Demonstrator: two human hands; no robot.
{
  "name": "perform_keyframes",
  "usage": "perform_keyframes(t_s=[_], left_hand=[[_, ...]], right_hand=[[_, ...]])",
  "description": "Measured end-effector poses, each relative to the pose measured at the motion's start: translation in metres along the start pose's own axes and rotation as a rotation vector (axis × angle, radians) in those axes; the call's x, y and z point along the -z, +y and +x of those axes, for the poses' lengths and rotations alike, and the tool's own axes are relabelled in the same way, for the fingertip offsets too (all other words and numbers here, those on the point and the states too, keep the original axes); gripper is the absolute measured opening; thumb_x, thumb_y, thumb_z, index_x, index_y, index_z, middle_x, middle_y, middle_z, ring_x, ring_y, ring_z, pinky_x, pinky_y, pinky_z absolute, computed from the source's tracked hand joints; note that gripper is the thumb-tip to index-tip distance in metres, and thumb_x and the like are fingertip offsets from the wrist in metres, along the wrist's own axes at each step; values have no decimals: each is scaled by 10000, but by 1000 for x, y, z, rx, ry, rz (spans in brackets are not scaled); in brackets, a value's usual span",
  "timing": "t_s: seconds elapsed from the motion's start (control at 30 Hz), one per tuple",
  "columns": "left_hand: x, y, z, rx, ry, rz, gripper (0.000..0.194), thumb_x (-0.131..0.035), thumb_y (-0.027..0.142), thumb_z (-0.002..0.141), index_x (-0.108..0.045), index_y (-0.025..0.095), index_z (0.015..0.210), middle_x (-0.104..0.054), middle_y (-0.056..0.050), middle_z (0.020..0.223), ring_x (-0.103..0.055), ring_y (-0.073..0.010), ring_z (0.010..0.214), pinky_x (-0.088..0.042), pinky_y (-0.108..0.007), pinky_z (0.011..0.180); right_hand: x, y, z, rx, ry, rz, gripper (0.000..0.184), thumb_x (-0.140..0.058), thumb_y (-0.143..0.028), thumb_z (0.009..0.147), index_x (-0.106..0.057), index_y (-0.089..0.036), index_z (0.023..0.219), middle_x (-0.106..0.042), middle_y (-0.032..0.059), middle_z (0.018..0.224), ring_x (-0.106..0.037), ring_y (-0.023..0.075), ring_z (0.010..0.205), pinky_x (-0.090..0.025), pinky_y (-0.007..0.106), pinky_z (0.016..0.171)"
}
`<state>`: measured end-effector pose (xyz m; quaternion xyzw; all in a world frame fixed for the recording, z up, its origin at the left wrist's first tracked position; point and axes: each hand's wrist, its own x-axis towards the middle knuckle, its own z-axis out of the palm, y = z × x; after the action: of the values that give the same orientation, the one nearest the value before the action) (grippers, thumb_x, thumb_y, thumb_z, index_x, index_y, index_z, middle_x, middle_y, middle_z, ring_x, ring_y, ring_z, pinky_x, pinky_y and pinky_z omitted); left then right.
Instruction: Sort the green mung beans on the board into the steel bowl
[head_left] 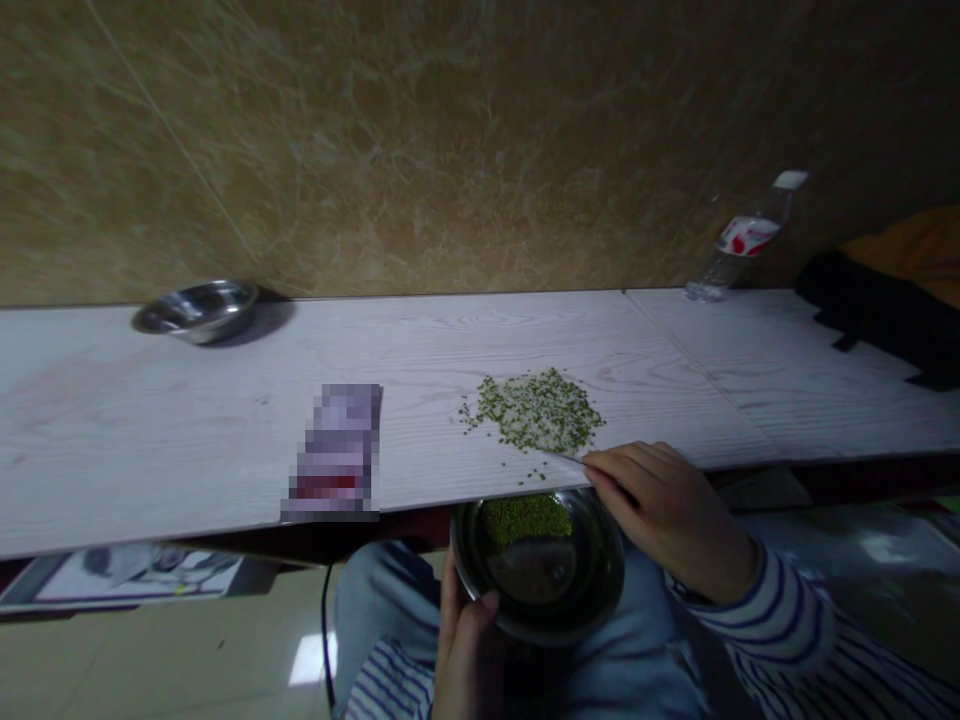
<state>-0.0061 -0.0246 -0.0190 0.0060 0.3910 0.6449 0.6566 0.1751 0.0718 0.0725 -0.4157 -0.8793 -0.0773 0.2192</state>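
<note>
My left hand (472,640) is closed on the left rim of a steel bowl (536,590), its thumb over the edge. The bowl is tilted below the table's front edge, above my lap, with green beans (525,520) gathered at its far side. Between the fingers of my right hand (667,510) is a thin metal utensil (566,458), its tip at the near edge of a pile of green beans mixed with white grains (540,410) on the table. The hand hides part of the utensil, and I cannot tell its exact kind. A few beans lie loose around the pile.
A second steel bowl (199,312) stands at the back left. On the white wood-grain table (420,350) a blurred-out purple flat item (337,450) lies near the front edge. A clear plastic bottle (742,240) and a black and orange cloth item (885,290) are at the right, by the marbled wall.
</note>
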Motion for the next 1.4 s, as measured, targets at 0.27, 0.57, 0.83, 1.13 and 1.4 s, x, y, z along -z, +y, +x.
perform_keyframes(t_s=[0.27, 0.57, 0.83, 1.13, 1.4], left_hand=[[-1, -3, -1, -4, -12, -7, 703, -650, 234, 688, -499, 340, 1366, -617, -56, 1303, -533, -327, 1212, -417, -449, 1004], [2, -4, 9, -84, -41, -1, 687, -686, 221, 601, -595, 321, 1275, -654, -50, 1253, -470, -341, 1278, -394, -449, 1028], [8, 0, 9, -59, -12, -2, 719, -677, 223, 626, -542, 322, 1325, -657, -63, 1233, -525, -333, 1219, -422, -432, 995], [7, 4, 5, -10, -31, -41, 740, -676, 215, 672, -480, 382, 1366, -667, -41, 1218, -562, -308, 1178, -432, -434, 986], [11, 3, 13, -97, -27, -43, 707, -692, 191, 601, -582, 337, 1284, -715, -41, 1118, -494, -328, 1257, -430, -423, 992]], right_hand=[[1, -3, -7, 11, -45, 49, 141, -497, -164, 924, -586, -181, 1032, -681, 41, 882, -595, 183, 795, -410, 340, 736], [1, 6, -10, -46, -11, -27, 158, -467, -199, 940, -604, -182, 1019, -689, 53, 893, -621, 191, 806, -425, 349, 730], [-5, -8, 3, -39, -9, 60, 157, -484, -165, 929, -590, -179, 1045, -688, 52, 898, -607, 191, 817, -421, 346, 748], [-10, -10, 13, -66, 9, 81, 171, -483, -165, 930, -605, -175, 1049, -695, 68, 914, -616, 197, 846, -433, 345, 770], [-13, -13, 15, -40, 1, 101, 166, -501, -152, 920, -598, -182, 1050, -689, 60, 925, -607, 200, 843, -427, 346, 765]])
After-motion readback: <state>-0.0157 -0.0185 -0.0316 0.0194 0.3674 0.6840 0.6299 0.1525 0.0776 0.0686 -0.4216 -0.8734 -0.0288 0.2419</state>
